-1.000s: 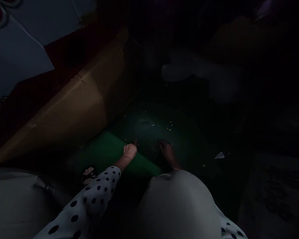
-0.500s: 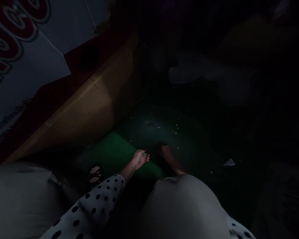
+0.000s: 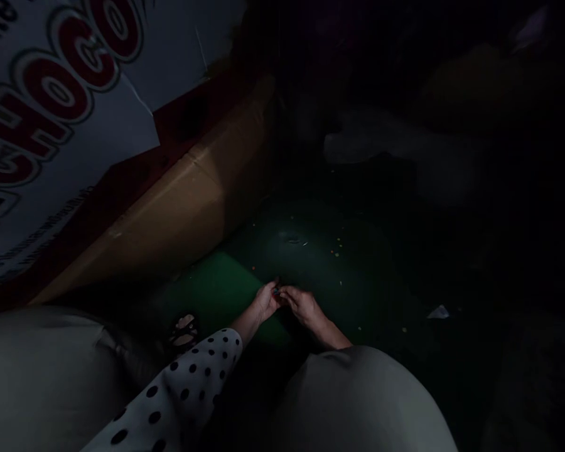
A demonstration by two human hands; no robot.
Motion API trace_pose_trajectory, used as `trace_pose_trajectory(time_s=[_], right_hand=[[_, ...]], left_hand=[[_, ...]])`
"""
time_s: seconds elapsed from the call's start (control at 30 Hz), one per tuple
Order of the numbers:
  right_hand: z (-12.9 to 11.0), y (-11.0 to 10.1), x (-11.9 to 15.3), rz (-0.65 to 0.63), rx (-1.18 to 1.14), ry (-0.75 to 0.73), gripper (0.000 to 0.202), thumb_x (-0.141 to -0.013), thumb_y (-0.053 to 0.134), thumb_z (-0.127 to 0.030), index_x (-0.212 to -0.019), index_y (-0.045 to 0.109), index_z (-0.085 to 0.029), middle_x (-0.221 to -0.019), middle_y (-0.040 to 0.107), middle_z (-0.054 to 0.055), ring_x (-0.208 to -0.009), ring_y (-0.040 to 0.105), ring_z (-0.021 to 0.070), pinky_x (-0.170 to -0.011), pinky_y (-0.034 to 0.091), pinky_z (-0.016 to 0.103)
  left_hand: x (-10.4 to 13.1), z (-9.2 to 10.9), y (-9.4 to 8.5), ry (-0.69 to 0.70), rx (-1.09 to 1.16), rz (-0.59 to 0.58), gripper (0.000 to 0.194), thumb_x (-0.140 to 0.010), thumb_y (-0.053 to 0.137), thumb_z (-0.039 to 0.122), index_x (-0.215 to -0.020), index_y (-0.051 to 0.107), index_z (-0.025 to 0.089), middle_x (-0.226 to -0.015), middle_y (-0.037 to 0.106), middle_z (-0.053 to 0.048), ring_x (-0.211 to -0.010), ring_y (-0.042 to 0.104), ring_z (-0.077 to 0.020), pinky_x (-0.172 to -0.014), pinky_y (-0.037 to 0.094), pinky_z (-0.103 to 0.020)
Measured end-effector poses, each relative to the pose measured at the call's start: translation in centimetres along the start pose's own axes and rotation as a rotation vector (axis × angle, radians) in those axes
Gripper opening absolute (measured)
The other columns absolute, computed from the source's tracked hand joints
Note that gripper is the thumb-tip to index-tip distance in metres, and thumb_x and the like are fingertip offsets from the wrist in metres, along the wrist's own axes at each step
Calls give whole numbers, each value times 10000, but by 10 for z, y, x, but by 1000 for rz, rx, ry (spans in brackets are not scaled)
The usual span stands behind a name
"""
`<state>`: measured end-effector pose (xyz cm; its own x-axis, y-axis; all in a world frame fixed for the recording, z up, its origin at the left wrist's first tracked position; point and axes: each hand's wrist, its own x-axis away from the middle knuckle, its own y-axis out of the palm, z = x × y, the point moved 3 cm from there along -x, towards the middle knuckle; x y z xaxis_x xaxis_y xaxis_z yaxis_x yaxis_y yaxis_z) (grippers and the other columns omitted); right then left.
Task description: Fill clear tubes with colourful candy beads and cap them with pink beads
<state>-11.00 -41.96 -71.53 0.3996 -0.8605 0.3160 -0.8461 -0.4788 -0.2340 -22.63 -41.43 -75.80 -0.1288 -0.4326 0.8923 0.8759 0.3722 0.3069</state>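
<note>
Small colourful pieces (image 3: 276,290) rest in the cupped palm of my left hand (image 3: 267,301), low in the middle of the view. My right hand (image 3: 302,304) meets it from the right, its fingertips pinched together over the left palm. Whatever the right fingertips hold is too small and dark to make out. Both hands are above a dark green floor (image 3: 311,263), and my right hand's fingers partly cover the pieces.
A large printed cardboard box (image 3: 183,194) leans at the upper left. Tiny bits (image 3: 337,254) and a pale scrap (image 3: 439,312) lie on the floor. My sandalled foot (image 3: 184,330) is at lower left, between my knees. Darkness hides the right side.
My right hand has come up and left to my left hand, and its fingers have closed at the palm. The view has shifted slightly, showing more of the box.
</note>
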Motion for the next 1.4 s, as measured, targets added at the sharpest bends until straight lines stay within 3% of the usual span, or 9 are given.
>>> trace_pose_trajectory(time_s=[0.13,0.23,0.47,0.6,0.8,0.9,1.07,1.2,1.4], right_hand=[[23,-2,5,123,3,225,303,-892,383,-262,-1029,624,-140,-851,684,52,-729,639,129,-684,496,225],[39,-15,10,204,115,321,271,-854,426,-199,-1012,638,-137,-933,684,73,-844,639,167,-762,491,271],[48,-36,5,261,407,398,309,-862,457,-188,-1124,621,-179,-1141,619,114,-1044,582,230,-899,431,327],[53,-35,-4,236,548,348,351,-904,395,-195,-1212,562,-164,-1229,554,127,-1054,574,198,-924,417,298],[61,-31,-9,99,676,276,438,-853,336,-42,-1231,540,-127,-1230,548,165,-944,620,183,-838,459,285],[60,-34,-13,76,697,272,359,-856,388,-85,-1155,586,-95,-1143,600,174,-895,632,182,-799,457,262],[49,-54,-41,132,684,274,283,-898,396,-189,-980,660,-130,-917,686,92,-834,642,145,-723,435,192],[30,-84,-84,198,687,243,297,-908,415,-217,-1118,619,-168,-1028,673,77,-928,630,143,-762,426,188],[7,-115,-159,203,738,210,338,-935,375,-248,-1184,592,-182,-1114,635,91,-1019,594,160,-834,427,220]], left_hand=[[7,-5,-18,-10,-130,26,359,-834,543,389,-584,440,154,-526,524,-4,-422,497,-97,-430,366,-205],[16,-3,-32,20,-239,70,475,-797,568,471,-502,348,170,-495,497,-4,-393,462,-88,-399,326,-198],[32,24,-65,256,-354,243,479,-781,527,568,-543,395,175,-411,280,82,-313,216,-39,-351,102,-173],[31,37,-73,362,-388,304,407,-726,627,513,-601,532,137,-409,274,90,-330,228,-37,-362,124,-179],[19,50,-73,460,-412,400,155,-796,629,248,-740,589,108,-548,481,57,-462,421,-62,-479,349,-190],[9,60,-69,483,-420,412,78,-784,640,168,-777,596,105,-687,565,25,-586,503,-79,-573,417,-213],[1,66,-58,440,-336,381,154,-786,634,264,-794,577,122,-510,421,83,-401,341,-48,-428,283,-180],[1,60,-47,366,-230,294,313,-685,688,414,-764,549,144,-420,240,129,-329,192,-32,-372,108,-179],[-1,66,-30,303,-85,248,374,-666,693,444,-822,573,126,-424,260,125,-340,220,-25,-371,134,-162]])
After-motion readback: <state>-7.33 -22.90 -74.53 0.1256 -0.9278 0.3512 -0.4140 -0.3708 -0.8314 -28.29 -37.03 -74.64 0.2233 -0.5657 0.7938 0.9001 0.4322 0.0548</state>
